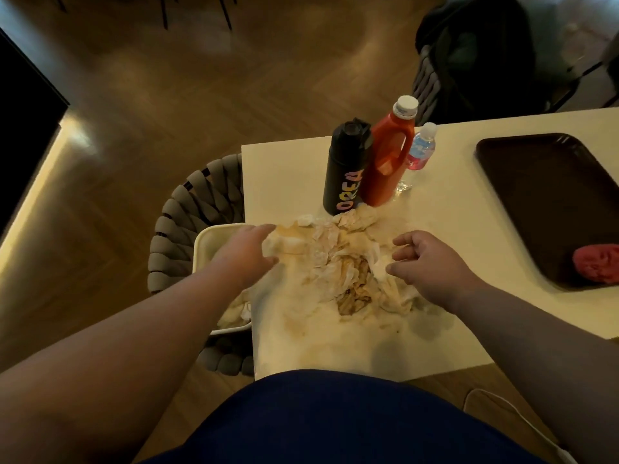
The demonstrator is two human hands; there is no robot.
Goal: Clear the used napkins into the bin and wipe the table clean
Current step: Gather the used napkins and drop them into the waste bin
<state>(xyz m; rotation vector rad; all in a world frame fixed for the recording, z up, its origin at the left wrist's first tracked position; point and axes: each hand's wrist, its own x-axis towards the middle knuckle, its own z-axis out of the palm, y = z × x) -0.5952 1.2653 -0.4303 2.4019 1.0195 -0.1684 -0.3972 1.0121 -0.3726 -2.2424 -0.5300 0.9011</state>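
From the head camera, a heap of crumpled, brown-stained napkins (338,262) lies on the near left part of a white table (449,209), with smeared stains spreading over the tabletop around and in front of it. The left hand (249,254) reaches over the table's left edge with its fingers (266,229) spread and loosely extended; the upper fingertips touch or nearly touch the heap's left margin, and the hand closes on nothing. The right hand (427,267) hangs at the heap's right side, palm down, its fingers curled but parted, with the thumb tip just at the white tissue edge; whether it actually pinches any paper cannot be told. The heap thus sits between the two hands. Just off the table's left edge, below the left forearm, stands a pale bin (209,242) with more crumpled tissue showing inside it near the table's edge. It rests on a woven grey chair (187,212). Behind the heap stand a black flask (345,169) with coloured lettering, a red bottle (388,155) with a white cap touching it, and a small clear bottle (422,147). A dark brown tray (542,195) lies well to the right, holding a red cloth (598,266) at its near corner.
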